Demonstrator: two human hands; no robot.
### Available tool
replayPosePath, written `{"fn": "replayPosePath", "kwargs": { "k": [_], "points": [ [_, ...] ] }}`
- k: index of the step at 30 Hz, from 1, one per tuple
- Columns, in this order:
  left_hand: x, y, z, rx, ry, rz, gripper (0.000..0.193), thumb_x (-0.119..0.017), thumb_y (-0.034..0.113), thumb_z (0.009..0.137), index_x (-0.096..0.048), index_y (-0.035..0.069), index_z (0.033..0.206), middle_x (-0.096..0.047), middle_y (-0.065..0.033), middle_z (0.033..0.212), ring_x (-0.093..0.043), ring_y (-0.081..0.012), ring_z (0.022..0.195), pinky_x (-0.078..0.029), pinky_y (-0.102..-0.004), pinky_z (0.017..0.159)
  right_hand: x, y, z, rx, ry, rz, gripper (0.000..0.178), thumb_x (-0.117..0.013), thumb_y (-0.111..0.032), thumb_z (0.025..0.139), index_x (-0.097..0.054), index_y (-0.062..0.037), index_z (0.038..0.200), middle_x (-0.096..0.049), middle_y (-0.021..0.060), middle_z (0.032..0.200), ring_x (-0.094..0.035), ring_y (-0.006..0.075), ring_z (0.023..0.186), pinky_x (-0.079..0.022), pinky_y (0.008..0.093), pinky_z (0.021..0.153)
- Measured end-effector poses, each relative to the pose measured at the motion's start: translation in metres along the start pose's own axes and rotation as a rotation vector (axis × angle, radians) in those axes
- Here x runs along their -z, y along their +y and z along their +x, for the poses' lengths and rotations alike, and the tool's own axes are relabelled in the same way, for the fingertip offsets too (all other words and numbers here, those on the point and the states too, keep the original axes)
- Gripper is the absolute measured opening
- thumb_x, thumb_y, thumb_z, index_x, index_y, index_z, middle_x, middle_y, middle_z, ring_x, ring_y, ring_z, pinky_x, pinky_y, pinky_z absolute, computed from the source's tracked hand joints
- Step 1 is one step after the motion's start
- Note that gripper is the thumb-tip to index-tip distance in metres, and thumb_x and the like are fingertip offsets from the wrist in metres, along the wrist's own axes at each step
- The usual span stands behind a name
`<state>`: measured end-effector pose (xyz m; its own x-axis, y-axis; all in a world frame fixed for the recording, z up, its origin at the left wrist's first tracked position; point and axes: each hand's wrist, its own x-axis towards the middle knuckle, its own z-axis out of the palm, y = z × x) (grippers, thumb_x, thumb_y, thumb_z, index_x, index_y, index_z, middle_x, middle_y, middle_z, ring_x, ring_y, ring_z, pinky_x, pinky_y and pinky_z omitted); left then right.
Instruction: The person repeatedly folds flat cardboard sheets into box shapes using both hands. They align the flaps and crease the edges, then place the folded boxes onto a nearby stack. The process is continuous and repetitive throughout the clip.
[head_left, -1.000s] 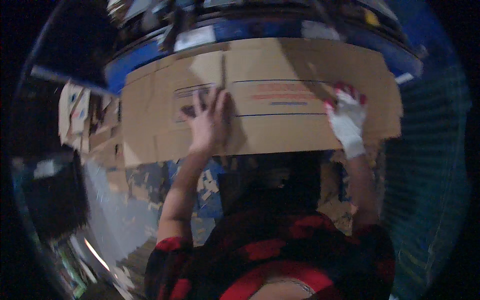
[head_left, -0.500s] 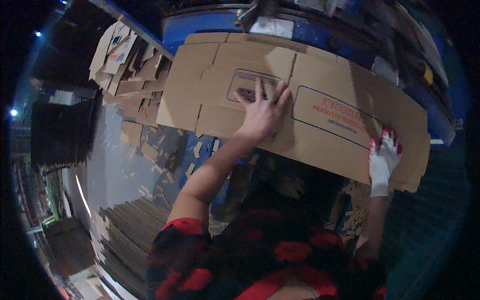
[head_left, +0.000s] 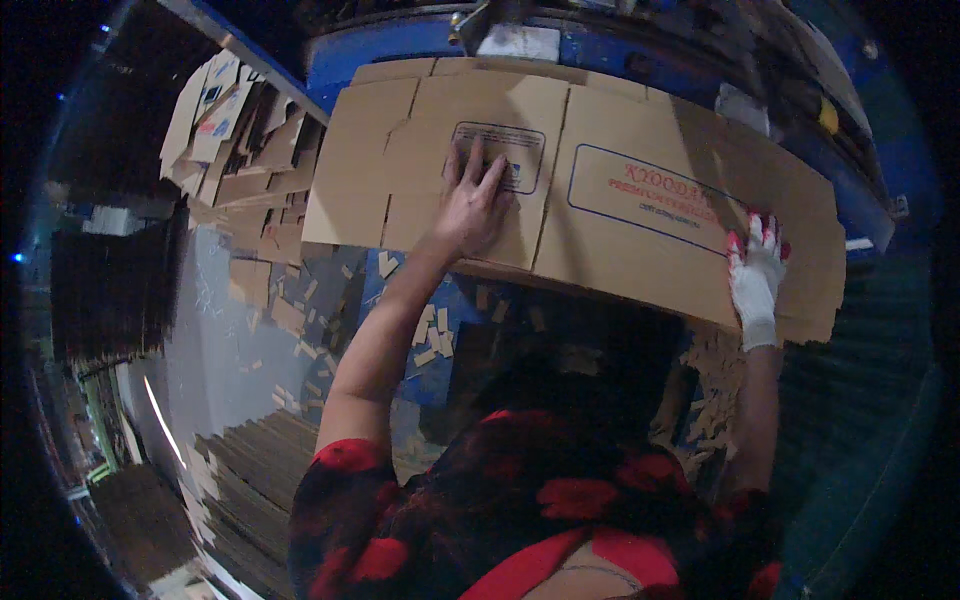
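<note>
A large flat brown cardboard sheet (head_left: 620, 200), creased and printed with blue frames, lies across a blue machine bed. My bare left hand (head_left: 472, 203) presses flat on the sheet near a printed rectangle, fingers spread. My right hand (head_left: 755, 272), in a white glove with red fingertips, rests flat on the sheet's near right edge. Neither hand grips anything.
The blue machine frame (head_left: 400, 45) runs behind the sheet. Loose stacked cardboard blanks (head_left: 235, 130) lie at the left. Small cardboard scraps (head_left: 430, 335) litter the floor below. A stack of flat sheets (head_left: 255, 470) sits at the lower left.
The view has swung left and the sheet now sits tilted, lower on the right. Both hands stay pressed on the sheet, the left one near the printed rectangle.
</note>
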<state>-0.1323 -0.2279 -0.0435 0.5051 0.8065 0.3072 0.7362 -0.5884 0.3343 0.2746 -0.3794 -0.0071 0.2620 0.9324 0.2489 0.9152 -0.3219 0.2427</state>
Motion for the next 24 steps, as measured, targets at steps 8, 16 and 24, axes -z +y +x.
{"fn": "replayPosePath", "kwargs": {
  "k": [8,16,24],
  "points": [
    [0.011,-0.008,-0.009,-0.007,-0.115,0.176,0.059,-0.045,0.051,0.09,-0.041,0.019,0.14,-0.025,-0.0118,0.151,-0.018,-0.0388,0.139,-0.011,-0.0646,0.106,0.049,-0.024,-0.008,0.309,-0.058,0.109,0.065,-0.061,-0.043,0.082,-0.044,-0.0088,0.134,-0.038,0.0151,0.141,-0.035,0.035,0.131,-0.025,0.0509,0.109],
    [0.057,0.001,-0.048,-0.235,-0.145,0.098,0.084,-0.06,0.065,0.073,-0.041,0.018,0.14,-0.027,-0.0134,0.15,-0.022,-0.0413,0.137,-0.018,-0.0625,0.106,0.074,-0.031,-0.062,0.535,-0.213,0.083,0.053,-0.062,-0.019,0.076,-0.052,-0.0065,0.126,-0.045,0.0163,0.135,-0.038,0.0385,0.128,-0.029,0.055,0.105],
    [0.079,0.002,-0.035,-0.233,0.088,-0.021,0.066,-0.069,0.029,0.078,-0.045,0.005,0.134,-0.044,-0.0186,0.138,-0.043,-0.039,0.125,-0.036,-0.0478,0.103,0.093,-0.012,-0.069,0.53,0.029,0.216,0.043,-0.055,-0.01,0.077,-0.056,-0.0095,0.12,-0.049,0.0169,0.127,-0.046,0.0395,0.118,-0.034,0.0562,0.1]
  ]
}}
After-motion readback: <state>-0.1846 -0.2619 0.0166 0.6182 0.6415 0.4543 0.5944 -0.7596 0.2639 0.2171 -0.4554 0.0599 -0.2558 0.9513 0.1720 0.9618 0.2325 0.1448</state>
